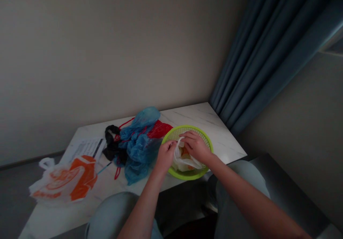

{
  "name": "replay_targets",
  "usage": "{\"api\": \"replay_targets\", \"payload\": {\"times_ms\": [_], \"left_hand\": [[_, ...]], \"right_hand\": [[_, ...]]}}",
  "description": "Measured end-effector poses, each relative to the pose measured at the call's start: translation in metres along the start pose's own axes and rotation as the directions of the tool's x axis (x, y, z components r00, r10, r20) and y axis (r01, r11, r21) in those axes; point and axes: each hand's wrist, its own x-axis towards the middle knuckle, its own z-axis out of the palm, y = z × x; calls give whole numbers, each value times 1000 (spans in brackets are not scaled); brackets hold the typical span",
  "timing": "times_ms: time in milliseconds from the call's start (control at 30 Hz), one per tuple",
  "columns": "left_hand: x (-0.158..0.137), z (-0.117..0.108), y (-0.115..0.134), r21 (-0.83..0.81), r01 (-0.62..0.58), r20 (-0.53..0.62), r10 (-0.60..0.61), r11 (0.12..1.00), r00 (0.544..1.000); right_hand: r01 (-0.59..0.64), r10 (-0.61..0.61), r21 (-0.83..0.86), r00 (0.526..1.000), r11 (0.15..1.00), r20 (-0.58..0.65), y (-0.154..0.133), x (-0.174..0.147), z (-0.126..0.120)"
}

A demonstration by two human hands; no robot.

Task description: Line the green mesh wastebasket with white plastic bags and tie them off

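The left forearm (146, 194) points toward 1 o'clock, the left hand (166, 154) pinching the edge of a white bag (181, 164). The right forearm (242, 189) points toward 10 o'clock, the right hand (197, 146) palm-down, fingers bent, grip unclear. The bag sits inside a green basket (187, 177).

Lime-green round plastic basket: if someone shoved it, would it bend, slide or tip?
The basket is probably fairly stiff: its rim holds a round shape. It looks light for its size, given its openwork wall. Pushing it nearer might tip it, since its rim seems to reach the near edge of the white marble-patterned table.
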Motion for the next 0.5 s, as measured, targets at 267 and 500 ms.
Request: {"api": "replay_targets", "payload": {"times_ms": [267,500], "left_hand": [[2,-3,1,-129,57,-12,-59,990,998],[1,-1,-4,-160,63,0,-64,985,998]], "right_hand": [[-27,21,66,995,997,99,-8,2,-1],[-47,41,62,995,997,95,-2,1,0]]}}
